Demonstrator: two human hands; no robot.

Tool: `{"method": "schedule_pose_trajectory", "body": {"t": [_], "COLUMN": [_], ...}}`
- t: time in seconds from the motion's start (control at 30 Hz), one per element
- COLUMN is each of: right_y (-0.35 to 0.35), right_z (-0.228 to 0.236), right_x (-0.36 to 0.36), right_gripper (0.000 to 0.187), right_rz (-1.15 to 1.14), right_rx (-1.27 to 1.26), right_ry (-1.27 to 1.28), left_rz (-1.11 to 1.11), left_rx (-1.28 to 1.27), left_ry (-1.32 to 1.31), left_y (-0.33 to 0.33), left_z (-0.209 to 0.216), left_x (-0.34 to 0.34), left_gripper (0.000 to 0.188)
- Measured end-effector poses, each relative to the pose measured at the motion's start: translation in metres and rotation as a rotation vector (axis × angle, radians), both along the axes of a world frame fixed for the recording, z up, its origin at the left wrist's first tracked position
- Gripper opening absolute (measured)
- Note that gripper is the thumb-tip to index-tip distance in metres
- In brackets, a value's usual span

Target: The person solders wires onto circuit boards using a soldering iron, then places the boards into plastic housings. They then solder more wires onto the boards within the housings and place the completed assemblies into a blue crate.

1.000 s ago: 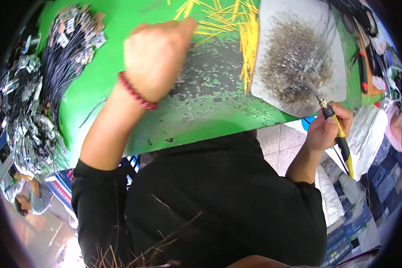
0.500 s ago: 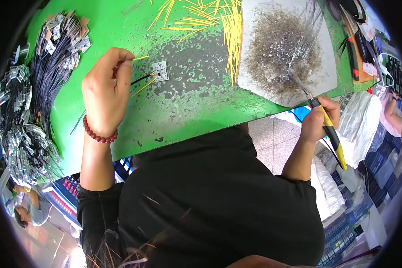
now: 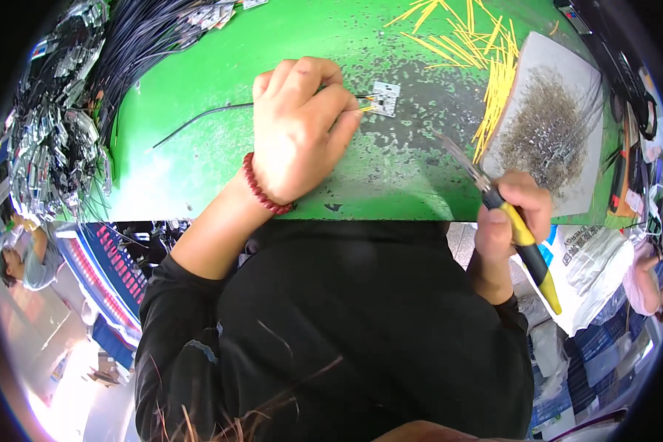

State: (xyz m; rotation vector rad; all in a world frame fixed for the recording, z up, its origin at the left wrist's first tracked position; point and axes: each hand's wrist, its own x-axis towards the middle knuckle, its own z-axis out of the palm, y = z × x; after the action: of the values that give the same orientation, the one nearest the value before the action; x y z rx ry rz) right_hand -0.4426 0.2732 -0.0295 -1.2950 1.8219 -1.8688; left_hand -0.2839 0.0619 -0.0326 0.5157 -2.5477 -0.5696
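My left hand (image 3: 302, 132), with a red bead bracelet at the wrist, is closed just left of a small white circuit board (image 3: 386, 99). A thin yellow wire (image 3: 366, 109) shows between its fingertips and the board. The board's black cable (image 3: 206, 114) runs under this hand and comes out on its left; whether the fingers touch it is hidden. My right hand (image 3: 516, 210) grips a soldering iron (image 3: 519, 228) with a yellow and black handle. Its metal tip points up and left, above the green table, apart from the board.
A grey sheet (image 3: 512, 125) with dark residue and thin wire strands lies at the right. Yellow wires (image 3: 497, 96) are scattered beside it. Bundled black cables (image 3: 136, 44) and a pile of metallic connectors (image 3: 55, 140) occupy the left of the green table (image 3: 199, 162).
My left hand has come to the board with its yellow wire. The soldering iron's tip has left the grey sheet and moved towards the board. The whole view has shifted.
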Motion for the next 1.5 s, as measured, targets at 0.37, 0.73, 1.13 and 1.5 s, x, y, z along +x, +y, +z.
{"method": "schedule_pose_trajectory", "body": {"t": [0.37, 0.73, 1.13, 1.5], "right_y": [-0.034, -0.043, -0.04, -0.102], "right_z": [-0.012, -0.011, -0.016, 0.002], "right_x": [0.01, 0.009, 0.009, 0.012], "right_gripper": [0.031, 0.026, 0.036, 0.035], "right_rz": [0.091, 0.124, 0.102, 0.231], "right_rx": [0.075, 0.1, -0.025, 0.33], "right_ry": [0.01, 0.115, 0.097, 0.788], "left_rz": [-0.03, -0.026, -0.032, -0.003], "left_rx": [0.017, 0.017, 0.008, -0.005], "left_ry": [0.05, 0.076, 0.083, 0.041], "left_y": [-0.005, -0.007, -0.007, -0.007], "left_z": [-0.011, -0.015, -0.015, -0.009], "left_x": [0.001, 0.002, 0.001, 0.007], "left_gripper": [0.015, 0.015, 0.014, 0.014]}}
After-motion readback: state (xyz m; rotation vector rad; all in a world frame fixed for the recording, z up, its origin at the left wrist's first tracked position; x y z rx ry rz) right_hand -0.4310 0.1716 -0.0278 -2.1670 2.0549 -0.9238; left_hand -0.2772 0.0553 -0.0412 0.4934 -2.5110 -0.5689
